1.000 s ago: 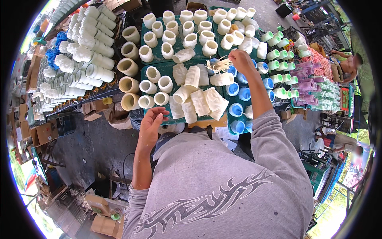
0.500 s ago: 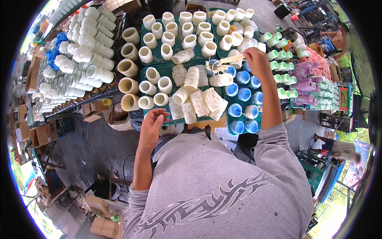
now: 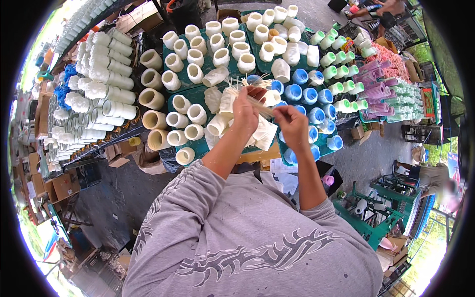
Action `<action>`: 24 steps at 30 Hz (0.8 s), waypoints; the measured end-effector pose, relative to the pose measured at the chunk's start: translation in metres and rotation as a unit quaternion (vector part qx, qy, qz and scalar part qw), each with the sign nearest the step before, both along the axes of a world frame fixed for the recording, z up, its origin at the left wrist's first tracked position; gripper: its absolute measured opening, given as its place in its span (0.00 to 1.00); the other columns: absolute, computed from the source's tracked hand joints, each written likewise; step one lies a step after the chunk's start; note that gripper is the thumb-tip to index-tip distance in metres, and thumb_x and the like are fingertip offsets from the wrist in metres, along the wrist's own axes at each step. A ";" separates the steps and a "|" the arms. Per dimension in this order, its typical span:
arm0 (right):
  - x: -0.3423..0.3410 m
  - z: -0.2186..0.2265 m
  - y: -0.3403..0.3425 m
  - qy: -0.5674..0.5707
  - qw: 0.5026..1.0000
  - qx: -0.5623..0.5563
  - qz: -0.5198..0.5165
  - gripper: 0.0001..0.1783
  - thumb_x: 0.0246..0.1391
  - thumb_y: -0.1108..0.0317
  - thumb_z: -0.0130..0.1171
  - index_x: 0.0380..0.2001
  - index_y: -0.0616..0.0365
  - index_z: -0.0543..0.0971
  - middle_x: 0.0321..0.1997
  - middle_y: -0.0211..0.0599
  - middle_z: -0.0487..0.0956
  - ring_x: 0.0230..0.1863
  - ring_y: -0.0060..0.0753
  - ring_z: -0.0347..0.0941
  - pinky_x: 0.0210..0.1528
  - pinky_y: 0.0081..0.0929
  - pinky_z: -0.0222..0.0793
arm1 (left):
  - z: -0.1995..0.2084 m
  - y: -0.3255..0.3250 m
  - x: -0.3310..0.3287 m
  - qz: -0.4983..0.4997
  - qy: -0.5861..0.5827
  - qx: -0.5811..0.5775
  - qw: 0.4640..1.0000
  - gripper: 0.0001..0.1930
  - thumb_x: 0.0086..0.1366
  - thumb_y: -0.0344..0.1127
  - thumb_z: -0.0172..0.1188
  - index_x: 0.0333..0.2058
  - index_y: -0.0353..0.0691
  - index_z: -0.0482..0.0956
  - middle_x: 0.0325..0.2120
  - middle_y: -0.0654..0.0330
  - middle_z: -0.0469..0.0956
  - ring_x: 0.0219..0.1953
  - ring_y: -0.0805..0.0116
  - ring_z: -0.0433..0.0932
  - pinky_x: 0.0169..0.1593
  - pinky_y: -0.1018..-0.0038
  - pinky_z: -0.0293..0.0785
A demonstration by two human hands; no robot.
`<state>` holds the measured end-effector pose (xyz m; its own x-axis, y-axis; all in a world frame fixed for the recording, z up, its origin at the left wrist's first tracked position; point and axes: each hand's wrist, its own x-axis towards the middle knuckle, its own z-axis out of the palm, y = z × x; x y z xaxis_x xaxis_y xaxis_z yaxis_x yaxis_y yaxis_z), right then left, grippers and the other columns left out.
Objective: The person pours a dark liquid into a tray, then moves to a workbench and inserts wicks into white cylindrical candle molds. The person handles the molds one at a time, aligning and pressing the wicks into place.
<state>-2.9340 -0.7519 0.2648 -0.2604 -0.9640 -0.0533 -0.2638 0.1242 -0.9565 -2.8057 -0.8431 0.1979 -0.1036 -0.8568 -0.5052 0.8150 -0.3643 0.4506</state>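
A bundle of thin cream strands (image 3: 261, 107), like wicks or cords, stretches between my two hands over the middle of the table. My left hand (image 3: 244, 110) is closed around the bundle, and frayed ends fan out beyond its fingers. At the other end, my right hand (image 3: 293, 124) pinches the strands between thumb and fingers. Beneath my hands lies a pile of limp cream sleeves (image 3: 217, 124), partly hidden by them. Blue-filled cups (image 3: 316, 116) stand in rows just right of my right hand.
Cream hollow cups (image 3: 220, 57) stand on green trays (image 3: 202, 143). Larger tan cups (image 3: 154, 120) line the left side, beside stacked white cylinders (image 3: 118, 95). Green-and-white cups (image 3: 341, 72) and purple ribbed pieces (image 3: 374, 89) sit farther right. People are in the background at right.
My right hand has come left and nearer with the strands. My left hand has moved right and up from the tray's near edge and closed on the bundle. The view has shifted slightly.
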 end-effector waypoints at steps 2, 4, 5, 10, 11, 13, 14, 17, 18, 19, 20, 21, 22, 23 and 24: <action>-0.001 -0.012 0.012 0.022 1.000 -0.010 0.019 0.07 0.65 0.72 0.67 0.40 0.66 0.85 0.35 0.38 0.85 0.35 0.26 0.81 0.40 0.25 0.77 | -0.002 0.008 0.014 -0.041 -0.027 0.019 0.999 0.14 0.81 0.45 0.51 0.44 0.39 0.75 0.33 0.57 0.80 0.39 0.58 0.82 0.53 0.58 0.81; 0.004 -0.006 0.015 0.073 0.996 -0.033 0.027 0.08 0.64 0.70 0.67 0.39 0.66 0.85 0.36 0.40 0.85 0.37 0.30 0.82 0.41 0.27 0.77 | 0.001 0.019 0.031 -0.084 -0.113 -0.018 0.990 0.13 0.80 0.41 0.52 0.39 0.37 0.76 0.25 0.62 0.73 0.27 0.68 0.74 0.36 0.66 0.78; 0.006 0.003 0.014 0.072 0.997 -0.010 0.014 0.10 0.63 0.73 0.66 0.46 0.64 0.84 0.41 0.43 0.85 0.44 0.41 0.83 0.49 0.33 0.78 | -0.001 0.024 0.047 -0.131 -0.135 -0.048 0.981 0.13 0.81 0.41 0.52 0.40 0.37 0.76 0.25 0.62 0.71 0.27 0.69 0.71 0.35 0.66 0.75; 0.034 0.035 -0.039 0.310 0.904 -0.280 0.091 0.21 0.59 0.75 0.58 0.56 0.60 0.79 0.48 0.44 0.85 0.57 0.54 0.78 0.65 0.46 0.70 | 0.028 0.042 0.095 -0.336 -0.186 -0.112 0.917 0.12 0.81 0.41 0.53 0.39 0.40 0.76 0.24 0.69 0.67 0.24 0.77 0.63 0.30 0.76 0.62; 0.036 0.033 -0.047 0.331 0.892 -0.272 0.144 0.22 0.58 0.75 0.58 0.57 0.60 0.79 0.49 0.44 0.85 0.58 0.55 0.78 0.66 0.47 0.69 | 0.031 0.044 0.100 -0.357 -0.174 -0.110 0.911 0.11 0.80 0.41 0.54 0.39 0.42 0.76 0.24 0.71 0.66 0.24 0.80 0.61 0.30 0.79 0.58; 0.039 0.024 -0.059 0.337 0.876 -0.222 0.265 0.23 0.58 0.74 0.57 0.58 0.60 0.77 0.50 0.46 0.85 0.59 0.55 0.77 0.67 0.49 0.67 | 0.039 0.043 0.110 -0.357 -0.182 -0.124 0.908 0.09 0.79 0.40 0.56 0.39 0.42 0.76 0.24 0.72 0.66 0.24 0.81 0.60 0.29 0.79 0.57; 0.040 0.016 -0.062 0.325 0.869 -0.178 0.330 0.24 0.58 0.74 0.57 0.59 0.60 0.77 0.50 0.47 0.85 0.58 0.55 0.78 0.67 0.49 0.67 | 0.042 0.043 0.115 -0.357 -0.187 -0.130 0.906 0.09 0.79 0.40 0.56 0.39 0.43 0.76 0.23 0.72 0.66 0.24 0.81 0.60 0.29 0.79 0.56; 0.053 0.007 -0.058 0.199 0.923 -0.100 0.313 0.13 0.66 0.71 0.54 0.51 0.63 0.77 0.47 0.53 0.82 0.52 0.59 0.78 0.59 0.50 0.71 | 0.047 0.046 0.132 -0.292 -0.259 -0.123 0.913 0.07 0.77 0.39 0.59 0.39 0.44 0.76 0.22 0.74 0.64 0.22 0.82 0.57 0.27 0.79 0.52; 0.056 0.003 -0.053 0.162 0.937 -0.060 0.304 0.12 0.68 0.70 0.53 0.49 0.63 0.78 0.46 0.54 0.82 0.52 0.60 0.78 0.57 0.49 0.71 | 0.052 0.049 0.136 -0.273 -0.276 -0.113 0.915 0.07 0.77 0.38 0.59 0.39 0.44 0.76 0.22 0.74 0.64 0.21 0.82 0.57 0.26 0.79 0.52; 0.057 -0.002 -0.049 0.182 0.937 -0.052 0.294 0.11 0.73 0.67 0.51 0.45 0.64 0.76 0.45 0.55 0.81 0.49 0.60 0.78 0.52 0.47 0.73 | 0.067 0.052 0.139 -0.277 -0.285 -0.095 0.913 0.10 0.78 0.40 0.58 0.36 0.45 0.73 0.21 0.74 0.62 0.20 0.82 0.56 0.26 0.79 0.51; 0.058 -0.007 -0.047 0.150 0.952 -0.034 0.263 0.12 0.73 0.65 0.51 0.46 0.65 0.76 0.44 0.53 0.81 0.47 0.57 0.79 0.50 0.45 0.73 | 0.063 0.053 0.146 -0.257 -0.264 -0.091 0.925 0.11 0.78 0.41 0.57 0.34 0.46 0.72 0.21 0.74 0.62 0.20 0.82 0.56 0.26 0.79 0.51; 0.059 -0.010 -0.045 0.118 0.966 -0.017 0.231 0.13 0.74 0.64 0.51 0.46 0.65 0.76 0.42 0.52 0.81 0.44 0.54 0.79 0.49 0.44 0.73 | 0.056 0.055 0.156 -0.236 -0.243 -0.087 0.937 0.13 0.79 0.43 0.57 0.33 0.46 0.71 0.21 0.74 0.61 0.20 0.82 0.56 0.26 0.79 0.51; 0.060 -0.016 -0.043 0.085 0.977 0.003 0.196 0.14 0.75 0.63 0.51 0.46 0.65 0.75 0.41 0.50 0.81 0.42 0.51 0.80 0.48 0.42 0.73 | 0.048 0.056 0.163 -0.217 -0.221 -0.083 0.947 0.15 0.79 0.44 0.56 0.32 0.46 0.70 0.20 0.74 0.60 0.20 0.82 0.56 0.26 0.79 0.51; 0.062 -0.029 -0.040 0.009 0.987 0.002 0.162 0.17 0.76 0.57 0.52 0.49 0.63 0.74 0.37 0.40 0.79 0.36 0.37 0.78 0.42 0.34 0.74 | 0.040 0.056 0.168 -0.203 -0.224 -0.097 0.948 0.17 0.81 0.49 0.53 0.32 0.47 0.67 0.23 0.72 0.62 0.21 0.81 0.57 0.26 0.79 0.53; 0.067 -0.031 -0.038 -0.108 0.979 0.063 0.158 0.17 0.76 0.57 0.52 0.49 0.62 0.74 0.37 0.37 0.79 0.36 0.33 0.77 0.41 0.32 0.74 | 0.034 0.058 0.165 -0.181 -0.211 -0.090 0.956 0.16 0.81 0.50 0.52 0.33 0.48 0.67 0.24 0.72 0.64 0.21 0.82 0.57 0.25 0.79 0.52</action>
<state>-2.8665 -0.7900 0.2339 0.0808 -0.9770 -0.1972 -0.1015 0.1888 -0.9768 -2.6409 -0.7852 0.2324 -0.2298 -0.8805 -0.4146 0.3821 -0.4734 0.7936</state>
